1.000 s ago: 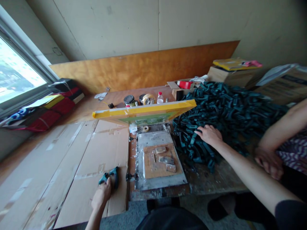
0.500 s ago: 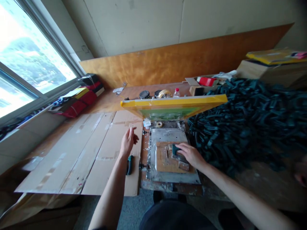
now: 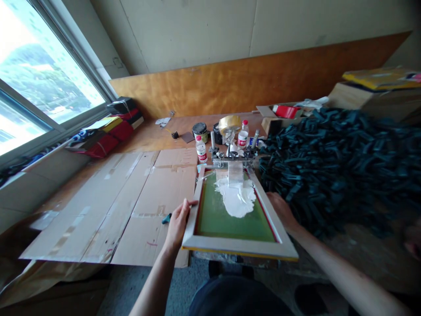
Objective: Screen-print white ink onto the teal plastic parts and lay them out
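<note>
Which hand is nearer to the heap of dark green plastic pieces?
Right. The right hand is at the right edge of the screen-printing frame, just beside the heap. The left hand is at the frame's left edge, farther off, with the frame between it and the heap.

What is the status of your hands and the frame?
Left hand gripping screen frame's left bar; right hand on right bar. White ink on green mesh. Teal tool on cardboard by left hand.
</note>
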